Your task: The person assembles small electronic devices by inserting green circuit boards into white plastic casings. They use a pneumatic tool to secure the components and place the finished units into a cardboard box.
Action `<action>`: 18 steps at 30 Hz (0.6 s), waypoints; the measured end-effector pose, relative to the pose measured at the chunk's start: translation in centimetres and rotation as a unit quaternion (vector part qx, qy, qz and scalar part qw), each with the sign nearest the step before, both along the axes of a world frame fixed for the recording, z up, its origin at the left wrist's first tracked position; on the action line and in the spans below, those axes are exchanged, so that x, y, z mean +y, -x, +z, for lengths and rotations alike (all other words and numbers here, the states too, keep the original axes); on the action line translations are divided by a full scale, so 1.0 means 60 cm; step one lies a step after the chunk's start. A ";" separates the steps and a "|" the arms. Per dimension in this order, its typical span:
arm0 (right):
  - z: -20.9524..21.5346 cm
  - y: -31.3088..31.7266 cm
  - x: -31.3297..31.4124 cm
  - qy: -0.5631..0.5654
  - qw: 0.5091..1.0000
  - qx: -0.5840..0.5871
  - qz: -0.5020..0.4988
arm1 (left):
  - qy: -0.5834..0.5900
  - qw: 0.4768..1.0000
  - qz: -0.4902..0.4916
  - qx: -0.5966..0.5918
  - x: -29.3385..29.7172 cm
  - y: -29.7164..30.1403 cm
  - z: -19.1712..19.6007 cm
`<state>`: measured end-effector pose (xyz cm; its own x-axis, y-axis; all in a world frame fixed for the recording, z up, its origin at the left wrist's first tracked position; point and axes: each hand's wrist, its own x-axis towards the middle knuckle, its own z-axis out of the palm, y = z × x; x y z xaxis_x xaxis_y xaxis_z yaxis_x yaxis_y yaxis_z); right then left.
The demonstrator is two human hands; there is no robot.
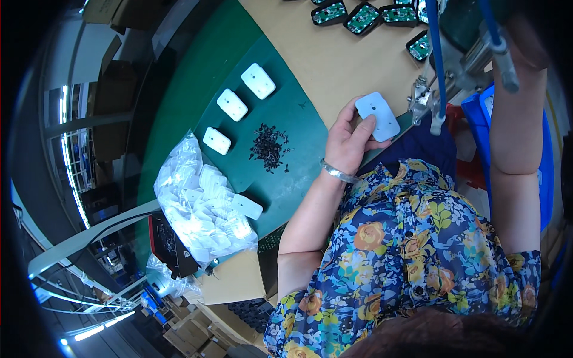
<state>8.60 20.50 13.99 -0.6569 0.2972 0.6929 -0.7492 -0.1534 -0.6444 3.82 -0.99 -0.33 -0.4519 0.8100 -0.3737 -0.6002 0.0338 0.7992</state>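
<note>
Left hand [348, 138] pinches white cover [384, 114], thumb above, fingers below; probably light, stiff, slick, best held by edges beside thumb.

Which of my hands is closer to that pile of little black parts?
Left. Your left hand, holding a white cover, is right of the pile; your right arm is at the picture's far right, much farther off.

Light strips [89, 332]: glare at your lower left
Plastic bag [200, 206]: gives you pale glints
Table [307, 143]: evenly lit, soft shadows
Picture edges: black, bent
</note>
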 end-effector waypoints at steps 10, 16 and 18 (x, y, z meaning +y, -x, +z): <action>-0.018 -0.017 -0.009 0.001 1.000 -0.016 -0.014 | -0.014 0.997 -0.051 -0.061 0.027 -0.010 0.004; -0.021 -0.018 -0.020 0.002 1.000 -0.017 -0.013 | -0.018 0.994 -0.055 -0.090 0.030 -0.011 0.007; -0.023 -0.018 -0.020 0.002 1.000 -0.019 -0.015 | -0.025 0.994 -0.047 -0.092 0.031 -0.012 0.007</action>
